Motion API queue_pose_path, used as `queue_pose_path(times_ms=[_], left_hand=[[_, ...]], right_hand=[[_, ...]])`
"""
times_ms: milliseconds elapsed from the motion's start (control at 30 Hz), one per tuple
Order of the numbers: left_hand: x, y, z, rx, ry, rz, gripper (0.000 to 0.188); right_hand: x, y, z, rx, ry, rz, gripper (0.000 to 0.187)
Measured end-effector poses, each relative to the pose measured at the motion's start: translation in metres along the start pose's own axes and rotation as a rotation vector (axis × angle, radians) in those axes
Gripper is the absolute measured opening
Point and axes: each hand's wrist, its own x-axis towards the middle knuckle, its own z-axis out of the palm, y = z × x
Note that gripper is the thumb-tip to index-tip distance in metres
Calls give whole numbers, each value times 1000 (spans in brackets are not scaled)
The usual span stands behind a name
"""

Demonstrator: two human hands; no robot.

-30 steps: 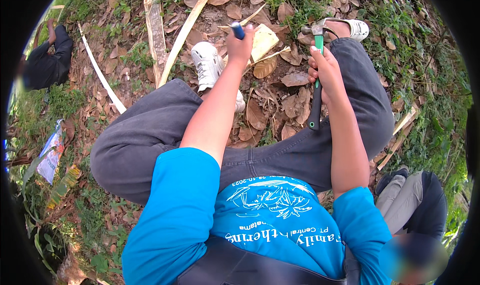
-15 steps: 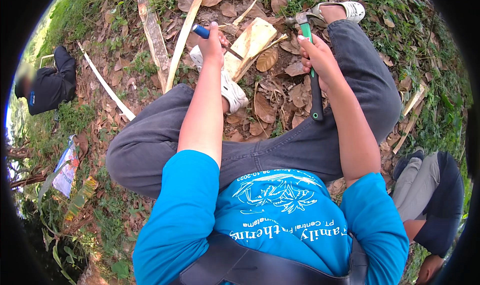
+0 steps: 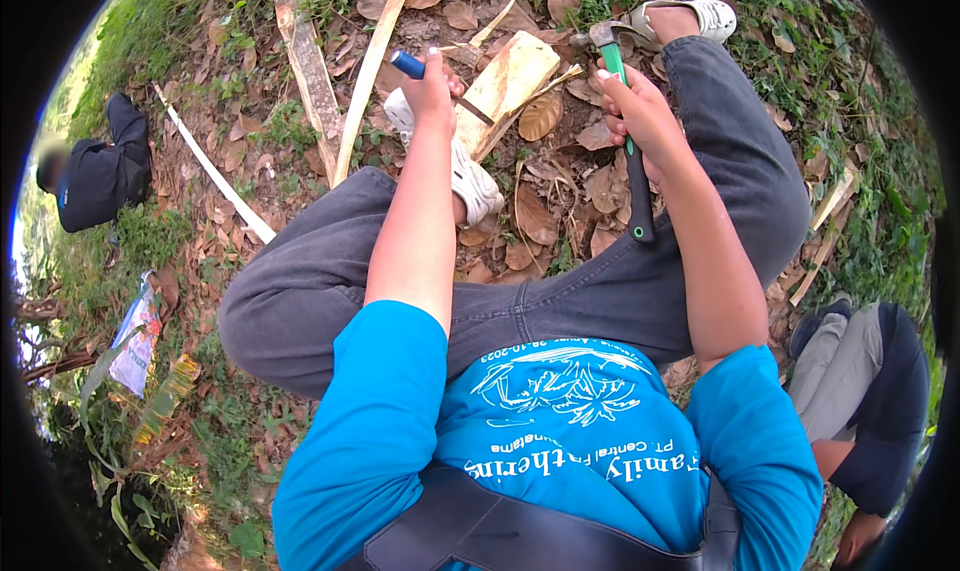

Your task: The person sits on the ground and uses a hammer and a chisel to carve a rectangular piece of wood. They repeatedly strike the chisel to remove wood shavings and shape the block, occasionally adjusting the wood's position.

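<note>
My left hand [image 3: 431, 96] is closed around a chisel with a blue handle [image 3: 407, 65]. The narrow dark blade slants down to the right, over the near part of a pale split wood block [image 3: 520, 71]; whether its edge touches the wood I cannot tell. The block lies tilted on dry leaves, beside my left shoe. A hammer [image 3: 612, 56] with a metal head and a green and black handle is gripped in my right hand [image 3: 642, 116]. Its head points away from me, to the right of the block and apart from the chisel.
Left of the block lie a long pale wood strip [image 3: 373, 76] and a bark-covered length of wood [image 3: 304, 56]. A thin curved strip [image 3: 215, 171] is farther left. One person [image 3: 100, 176] sits at far left, another [image 3: 870, 391] at right. Wood pieces [image 3: 828, 216] lie beyond my right knee.
The whole view has shifted slightly, so things appear a little farther right. Both hands keep their hold on the chisel and hammer, nearly still.
</note>
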Motion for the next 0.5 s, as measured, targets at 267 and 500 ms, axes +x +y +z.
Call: queue_pose_path(times_ms=[267, 500], left_hand=[[-13, -11, 8, 152, -12, 48, 25], [-66, -43, 55, 953, -306, 559, 27]], right_hand=[[3, 7, 2, 7, -44, 37, 20], [5, 9, -1, 10, -46, 33, 20]])
